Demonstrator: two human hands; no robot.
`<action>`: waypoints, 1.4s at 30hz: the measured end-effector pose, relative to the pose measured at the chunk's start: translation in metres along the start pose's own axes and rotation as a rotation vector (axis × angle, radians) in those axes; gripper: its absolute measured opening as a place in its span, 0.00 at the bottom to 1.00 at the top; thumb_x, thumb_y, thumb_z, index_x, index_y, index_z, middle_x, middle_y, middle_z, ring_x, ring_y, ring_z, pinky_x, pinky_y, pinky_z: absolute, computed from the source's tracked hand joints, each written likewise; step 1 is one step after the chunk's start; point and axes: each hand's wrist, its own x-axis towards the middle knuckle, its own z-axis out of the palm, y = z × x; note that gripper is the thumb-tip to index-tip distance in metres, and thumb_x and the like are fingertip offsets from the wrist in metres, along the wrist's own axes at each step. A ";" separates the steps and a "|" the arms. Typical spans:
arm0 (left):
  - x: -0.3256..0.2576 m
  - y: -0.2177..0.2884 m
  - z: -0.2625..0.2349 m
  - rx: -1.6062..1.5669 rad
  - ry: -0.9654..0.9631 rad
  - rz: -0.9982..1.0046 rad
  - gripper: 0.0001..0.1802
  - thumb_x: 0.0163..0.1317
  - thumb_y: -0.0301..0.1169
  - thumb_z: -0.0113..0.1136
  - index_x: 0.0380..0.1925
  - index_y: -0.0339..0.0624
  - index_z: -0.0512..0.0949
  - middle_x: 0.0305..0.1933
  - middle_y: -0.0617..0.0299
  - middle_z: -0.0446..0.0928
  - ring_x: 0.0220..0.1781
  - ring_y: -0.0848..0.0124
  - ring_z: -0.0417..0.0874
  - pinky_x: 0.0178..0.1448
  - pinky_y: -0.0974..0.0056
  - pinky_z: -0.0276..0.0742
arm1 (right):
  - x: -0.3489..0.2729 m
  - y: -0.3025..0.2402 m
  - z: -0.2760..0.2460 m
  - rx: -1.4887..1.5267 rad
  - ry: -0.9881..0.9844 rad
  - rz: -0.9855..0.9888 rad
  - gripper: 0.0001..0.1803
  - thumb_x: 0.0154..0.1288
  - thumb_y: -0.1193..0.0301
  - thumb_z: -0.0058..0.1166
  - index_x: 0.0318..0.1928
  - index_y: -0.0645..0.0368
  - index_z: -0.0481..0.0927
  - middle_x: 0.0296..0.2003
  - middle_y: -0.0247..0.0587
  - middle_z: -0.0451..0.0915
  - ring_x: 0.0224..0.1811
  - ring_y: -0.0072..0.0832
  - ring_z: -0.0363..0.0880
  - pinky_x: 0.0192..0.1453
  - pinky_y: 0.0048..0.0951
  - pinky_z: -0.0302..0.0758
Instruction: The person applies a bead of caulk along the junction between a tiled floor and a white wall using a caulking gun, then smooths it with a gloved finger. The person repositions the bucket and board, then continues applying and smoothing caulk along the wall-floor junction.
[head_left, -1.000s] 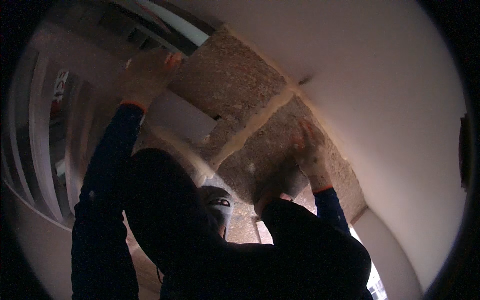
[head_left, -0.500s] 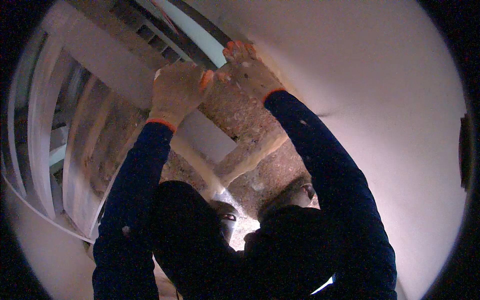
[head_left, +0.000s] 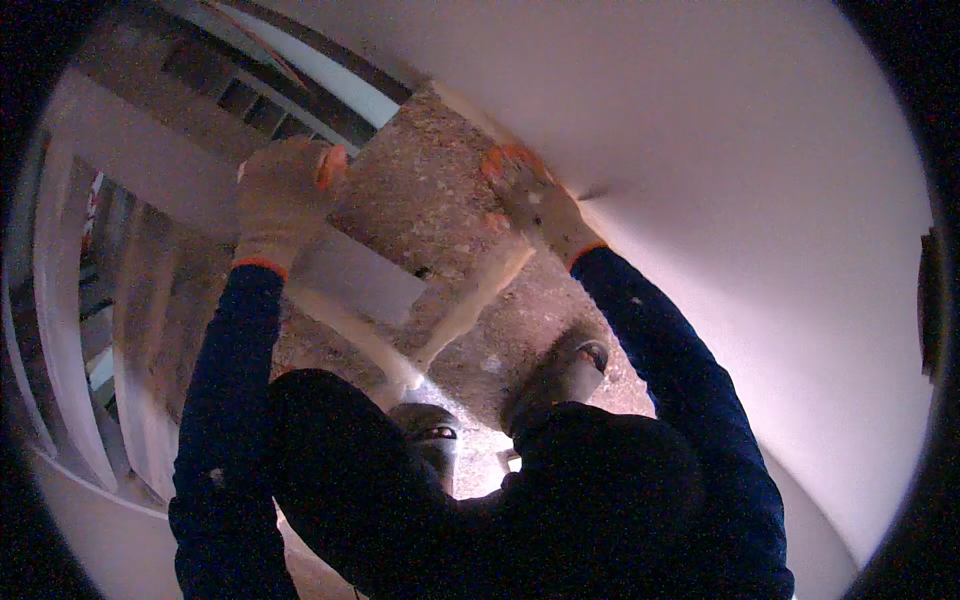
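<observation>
My left hand (head_left: 285,200), in a tan work glove with orange fingertips and cuff, is closed. Its curled fingers hide whatever may be inside. Below and behind it runs a long flat grey board (head_left: 365,280), its square end pointing toward my feet; whether the hand touches this board I cannot tell. My right hand (head_left: 535,200), gloved the same way, is beside the foot of the pale wall (head_left: 720,180). Its fingers and thumb are apart, and nothing shows between them. Brown, speckled ground (head_left: 425,170) lies between the two hands.
Two pale strips (head_left: 475,305) meet in a V on the ground ahead of my shoes (head_left: 570,375). Curved-looking pale slats (head_left: 70,300) stand at the left. A dark item with square openings (head_left: 265,110) and a pale bluish strip (head_left: 345,80) lie at the far left.
My hands have moved apart: the left leftward, the right to the right and nearer to me. The whole view has shifted a little, so the board and ground appear farther left.
</observation>
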 end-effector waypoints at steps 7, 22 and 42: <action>-0.002 0.001 0.007 -0.053 0.047 -0.017 0.21 0.70 0.51 0.56 0.23 0.54 0.82 0.29 0.61 0.83 0.32 0.55 0.85 0.35 0.48 0.76 | -0.176 -0.004 -0.003 0.214 0.083 0.194 0.45 0.68 0.46 0.57 0.77 0.57 0.60 0.78 0.51 0.56 0.81 0.50 0.51 0.84 0.51 0.48; 0.004 0.006 -0.004 -0.046 -0.048 -0.129 0.25 0.71 0.54 0.52 0.25 0.49 0.84 0.29 0.53 0.83 0.33 0.52 0.86 0.37 0.47 0.80 | 0.139 -0.043 -0.014 0.104 0.240 -0.147 0.37 0.75 0.49 0.47 0.76 0.57 0.63 0.77 0.51 0.59 0.81 0.47 0.51 0.84 0.45 0.49; 0.005 0.010 -0.016 0.010 -0.144 -0.137 0.22 0.71 0.54 0.53 0.30 0.52 0.85 0.33 0.59 0.84 0.35 0.53 0.86 0.38 0.47 0.80 | 0.121 -0.059 -0.024 0.210 0.408 -0.178 0.37 0.70 0.50 0.55 0.73 0.55 0.67 0.74 0.50 0.63 0.80 0.47 0.54 0.84 0.46 0.50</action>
